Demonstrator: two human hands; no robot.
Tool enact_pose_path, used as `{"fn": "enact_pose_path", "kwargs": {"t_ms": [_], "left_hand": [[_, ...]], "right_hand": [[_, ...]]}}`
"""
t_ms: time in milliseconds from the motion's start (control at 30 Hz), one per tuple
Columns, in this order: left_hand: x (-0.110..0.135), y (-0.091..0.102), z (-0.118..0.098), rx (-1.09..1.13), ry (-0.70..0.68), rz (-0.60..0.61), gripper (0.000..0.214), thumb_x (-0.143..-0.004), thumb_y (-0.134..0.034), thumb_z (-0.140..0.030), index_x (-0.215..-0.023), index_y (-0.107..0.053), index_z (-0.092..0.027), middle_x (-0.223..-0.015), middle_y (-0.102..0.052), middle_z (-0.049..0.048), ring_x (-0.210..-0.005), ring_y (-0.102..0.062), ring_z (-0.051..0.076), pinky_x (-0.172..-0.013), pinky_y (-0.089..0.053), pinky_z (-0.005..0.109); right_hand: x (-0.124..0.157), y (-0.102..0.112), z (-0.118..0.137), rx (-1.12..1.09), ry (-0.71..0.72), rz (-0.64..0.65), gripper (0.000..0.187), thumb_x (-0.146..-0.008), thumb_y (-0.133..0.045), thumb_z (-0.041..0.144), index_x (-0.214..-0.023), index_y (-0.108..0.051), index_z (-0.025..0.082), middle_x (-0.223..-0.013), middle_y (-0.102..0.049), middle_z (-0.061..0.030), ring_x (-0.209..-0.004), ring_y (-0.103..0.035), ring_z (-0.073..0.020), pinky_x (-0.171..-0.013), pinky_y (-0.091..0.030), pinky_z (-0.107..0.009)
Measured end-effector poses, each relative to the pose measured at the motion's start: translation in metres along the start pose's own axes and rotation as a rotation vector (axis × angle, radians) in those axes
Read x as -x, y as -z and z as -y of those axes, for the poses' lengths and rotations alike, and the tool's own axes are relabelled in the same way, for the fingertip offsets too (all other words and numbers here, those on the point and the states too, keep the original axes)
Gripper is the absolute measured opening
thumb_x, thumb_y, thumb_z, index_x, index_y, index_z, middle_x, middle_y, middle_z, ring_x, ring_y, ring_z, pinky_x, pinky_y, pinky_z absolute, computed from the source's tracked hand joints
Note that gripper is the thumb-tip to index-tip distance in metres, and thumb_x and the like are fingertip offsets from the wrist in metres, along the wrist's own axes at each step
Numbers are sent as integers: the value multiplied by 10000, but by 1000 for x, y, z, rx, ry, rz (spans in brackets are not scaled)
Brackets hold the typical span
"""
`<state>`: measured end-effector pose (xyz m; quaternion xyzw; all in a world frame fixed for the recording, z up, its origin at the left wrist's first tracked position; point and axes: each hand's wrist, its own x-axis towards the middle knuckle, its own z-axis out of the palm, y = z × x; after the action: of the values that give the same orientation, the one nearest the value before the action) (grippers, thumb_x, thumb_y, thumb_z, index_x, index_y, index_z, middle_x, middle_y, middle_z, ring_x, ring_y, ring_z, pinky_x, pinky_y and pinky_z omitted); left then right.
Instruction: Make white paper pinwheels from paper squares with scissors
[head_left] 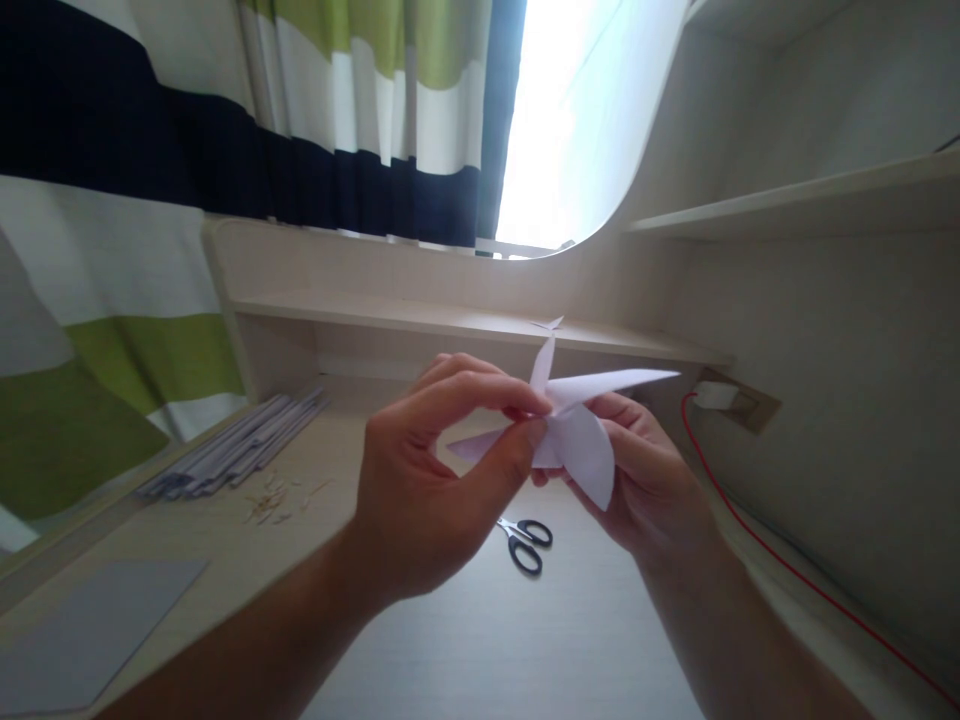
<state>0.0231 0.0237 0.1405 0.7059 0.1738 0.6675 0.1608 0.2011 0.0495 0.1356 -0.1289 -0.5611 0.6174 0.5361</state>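
A folded white paper shape [589, 450] with several pointed and rounded flaps is held up over the desk between both hands. My left hand [442, 470] pinches it near its centre, thumb and index finger pressed together on the paper. My right hand [645, 460] grips it from behind on the right, and its fingertips are partly hidden by the flaps. On the desk below lies a pair of scissors [529, 540] with black handles; the blades are mostly covered by my left hand.
Rolled paper sticks [247, 440] are piled at the left, beside small scraps [274, 497]. A flat sheet [97, 630] lies at the near left. A small folded paper piece [551, 324] rests on the shelf [420, 315]. A red cable [750, 535] runs from a white plug [715, 395] along the right.
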Motion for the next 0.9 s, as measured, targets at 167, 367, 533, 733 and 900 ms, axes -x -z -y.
{"fn": "enact_pose_path", "kwargs": {"t_ms": [167,367,533,733,900], "left_hand": [[1,-1,1,-5,-36,-6,279,-839,-777,-52,-1039,-811,-244,-950,-729,34,-867,-646,180,-698,-531,333],[0,0,2,-20,-38,-14,260,-844,-772,-39,-1027,-814,-219,-939,-733,33,-869,-641,174,-706,-525,333],[-1,1,3,-23,-24,-13,256,-852,-777,-57,-1031,-816,-235,-943,-738,28,-874,-645,177,-707,-532,335],[-3,3,5,-44,-8,-11,242,-862,-784,-82,-1025,-818,-258,-953,-750,12,-893,-656,168,-746,-533,328],[-3,4,7,-46,51,-7,171,-879,-793,-146,-1000,-822,-264,-959,-751,7,-903,-665,163,-771,-537,323]], "right_hand": [[-2,2,1,-20,-3,28,87,-833,-819,248,-878,-782,182,-795,-784,-38,-633,-735,-169,-595,-669,-288],[0,5,0,-25,25,47,51,-860,-804,219,-900,-796,189,-818,-792,-30,-641,-750,-154,-620,-675,-270],[2,3,0,81,82,28,91,-856,-834,232,-944,-824,211,-785,-782,-21,-609,-739,-155,-550,-641,-253],[5,6,-4,241,181,-89,112,-843,-869,274,-940,-820,248,-783,-763,-9,-644,-702,-139,-575,-584,-234],[7,4,-4,334,253,-134,85,-875,-844,249,-953,-812,260,-791,-748,-5,-658,-669,-120,-587,-551,-212]]}}
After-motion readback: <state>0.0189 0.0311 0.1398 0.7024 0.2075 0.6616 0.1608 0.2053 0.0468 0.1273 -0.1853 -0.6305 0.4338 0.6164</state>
